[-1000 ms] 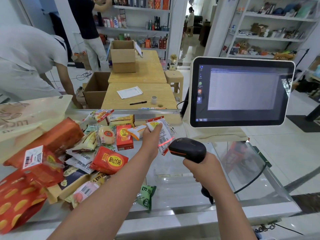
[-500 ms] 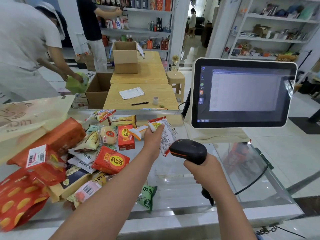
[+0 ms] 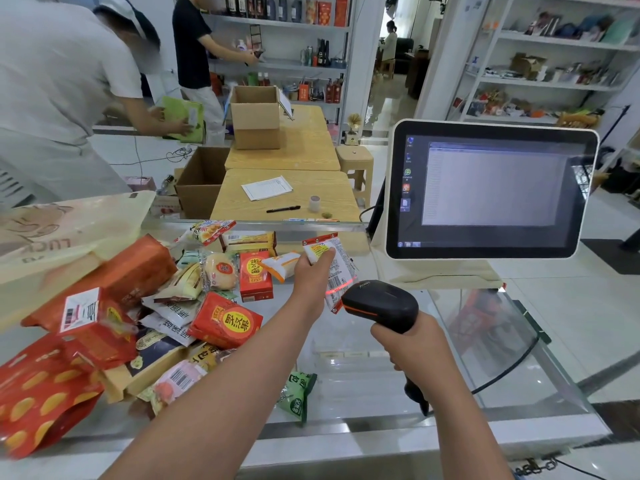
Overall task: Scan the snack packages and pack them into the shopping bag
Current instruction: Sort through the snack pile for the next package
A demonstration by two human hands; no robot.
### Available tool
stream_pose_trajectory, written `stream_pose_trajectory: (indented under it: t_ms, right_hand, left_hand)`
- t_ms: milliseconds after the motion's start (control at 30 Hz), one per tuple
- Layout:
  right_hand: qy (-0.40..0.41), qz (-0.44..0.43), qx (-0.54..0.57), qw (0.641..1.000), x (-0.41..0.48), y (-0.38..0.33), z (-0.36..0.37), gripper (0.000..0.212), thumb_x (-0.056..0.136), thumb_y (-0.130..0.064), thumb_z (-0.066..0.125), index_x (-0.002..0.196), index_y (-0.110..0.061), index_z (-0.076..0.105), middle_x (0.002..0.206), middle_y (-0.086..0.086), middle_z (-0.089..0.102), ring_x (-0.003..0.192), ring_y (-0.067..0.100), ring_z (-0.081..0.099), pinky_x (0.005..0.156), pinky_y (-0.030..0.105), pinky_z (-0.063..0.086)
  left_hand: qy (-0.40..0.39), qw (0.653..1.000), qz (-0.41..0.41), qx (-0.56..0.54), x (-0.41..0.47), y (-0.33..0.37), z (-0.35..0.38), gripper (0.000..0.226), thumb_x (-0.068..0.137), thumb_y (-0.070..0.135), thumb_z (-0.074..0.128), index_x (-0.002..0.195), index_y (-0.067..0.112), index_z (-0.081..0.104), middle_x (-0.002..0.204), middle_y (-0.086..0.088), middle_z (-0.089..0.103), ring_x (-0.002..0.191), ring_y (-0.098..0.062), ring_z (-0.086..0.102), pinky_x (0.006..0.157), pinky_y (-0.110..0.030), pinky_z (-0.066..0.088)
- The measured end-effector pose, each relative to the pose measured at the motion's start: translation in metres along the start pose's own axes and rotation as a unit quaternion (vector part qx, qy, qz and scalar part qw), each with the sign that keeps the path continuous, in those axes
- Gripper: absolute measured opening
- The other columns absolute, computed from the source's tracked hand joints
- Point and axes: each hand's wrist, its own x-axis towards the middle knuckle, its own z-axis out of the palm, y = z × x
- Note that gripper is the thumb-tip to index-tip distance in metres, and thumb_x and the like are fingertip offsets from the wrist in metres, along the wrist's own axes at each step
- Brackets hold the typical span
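Right now, nearest the camera, both forearms reach out over the glass counter (image 3: pixel 363 382). Right hand (image 3: pixel 415 344) is wrapped tight around the grip of the black barcode scanner (image 3: pixel 379 303), head aimed left, cable running off to the right under the glass edge. Left hand (image 3: pixel 311 275) is clamped on a small white snack packet with red trim (image 3: pixel 334 268), thumb over the yellow label, packet held upright just above the counter, barcode side facing the scanner. Red scan line lies across the barcode; scanner nose is just beside the packet's lower edge, can't tell if touching.

Left of the arms, the unscanned pile sits on the glass: green sachet (image 3: pixel 298 396) near the front edge, red bag with yellow ovals (image 3: pixel 38 400) at far left, red pack with a yellow disc (image 3: pixel 225 323), red box (image 3: pixel 255 275), round bun in clear wrap (image 3: pixel 221 270), large orange bag (image 3: pixel 124 271) behind them.

Cream shopping bag (image 3: pixel 69 226) lies tilted at the left back of the pile, printed side up.

Right of the packet, the POS touchscreen (image 3: pixel 491 188) stands on its base, window open, text unreadable.

Beyond the counter: wooden tables (image 3: pixel 287 195) with a paper sheet, a pen, an open cardboard box (image 3: pixel 256 116). Two people stand at left rear, shelves behind.
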Motion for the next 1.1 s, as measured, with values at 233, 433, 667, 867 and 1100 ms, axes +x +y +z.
stream_pose_trajectory:
  t_ms: [233,433,667,867,1100]
  right_hand:
    - [-0.003,-0.002,0.008,1.000,-0.0018,-0.0007,0.0008,0.005,0.074,-0.009,0.065,0.079,-0.009,0.063,0.053,0.002,0.052,0.054,0.018,0.048,0.054,0.030,0.044]
    - [-0.007,-0.004,0.018,1.000,-0.0041,-0.0001,-0.0004,0.004,0.075,-0.008,0.064,0.074,-0.009,0.060,0.052,0.003,0.050,0.053,0.019,0.046,0.052,0.029,0.042]
    - [-0.012,-0.011,0.034,0.999,-0.0047,-0.0013,-0.0007,0.011,0.076,-0.007,0.065,0.072,-0.016,0.059,0.047,-0.005,0.051,0.049,0.014,0.047,0.047,0.024,0.043]
    - [-0.008,-0.009,0.035,0.999,-0.0038,-0.0021,-0.0009,0.013,0.075,-0.007,0.064,0.067,-0.016,0.058,0.045,-0.007,0.049,0.049,0.016,0.047,0.049,0.026,0.043]
    - [-0.017,-0.001,0.046,0.999,-0.0020,-0.0028,-0.0005,0.009,0.077,-0.007,0.065,0.073,-0.014,0.060,0.046,-0.006,0.050,0.049,0.014,0.046,0.048,0.024,0.043]
  left_hand:
    - [-0.005,1.000,0.007,0.001,-0.0028,0.0006,-0.0006,0.018,0.095,0.024,0.059,0.112,0.021,0.053,0.094,0.002,0.065,0.079,-0.011,0.065,0.058,-0.025,0.053]
    - [-0.003,1.000,0.008,0.004,-0.0035,-0.0016,0.0006,0.019,0.095,0.024,0.059,0.112,0.019,0.054,0.098,0.000,0.066,0.081,-0.013,0.067,0.060,-0.026,0.056]
    - [0.001,1.000,0.011,-0.005,-0.0037,-0.0032,0.0010,0.010,0.095,0.022,0.059,0.103,0.020,0.054,0.092,0.001,0.067,0.081,-0.014,0.068,0.056,-0.024,0.055]
    - [0.000,1.000,0.013,0.009,-0.0009,-0.0045,0.0009,0.015,0.094,0.024,0.060,0.108,0.022,0.054,0.098,0.001,0.066,0.086,-0.014,0.067,0.064,-0.026,0.056]
    - [0.000,1.000,0.011,0.013,0.0049,-0.0064,-0.0010,0.014,0.094,0.026,0.060,0.107,0.024,0.054,0.099,0.001,0.067,0.089,-0.017,0.068,0.068,-0.029,0.056]
